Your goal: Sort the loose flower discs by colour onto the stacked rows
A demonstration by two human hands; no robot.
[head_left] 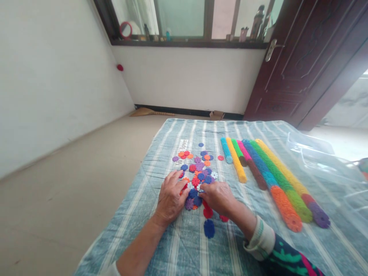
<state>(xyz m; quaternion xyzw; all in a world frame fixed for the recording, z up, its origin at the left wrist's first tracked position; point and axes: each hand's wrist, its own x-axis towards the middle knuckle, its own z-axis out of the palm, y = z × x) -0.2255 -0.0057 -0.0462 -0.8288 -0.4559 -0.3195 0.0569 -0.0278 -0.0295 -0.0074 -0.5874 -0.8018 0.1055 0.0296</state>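
Note:
A loose pile of notched plastic discs [197, 165], in purple, blue, red, orange and white, lies on the striped cloth. Over the left side of the pile rests my left hand [170, 195], its fingers spread and thumb apart, touching discs and partly covering them. My right hand [217, 196] reaches in from the right with fingers pinched at a white notched disc [199, 188]; its fingertips are partly hidden. Close to my right wrist are red discs [207, 211] and a short stack of blue discs [209, 229].
Long single-colour and mixed rods of stacked discs, such as a yellow one [237, 161] and an orange-ended one [286, 209], lie to the right. Clear plastic boxes [319, 161] stand at the table's right. Beyond are a broom [143, 112], a windowsill [186, 44] and a door [287, 65].

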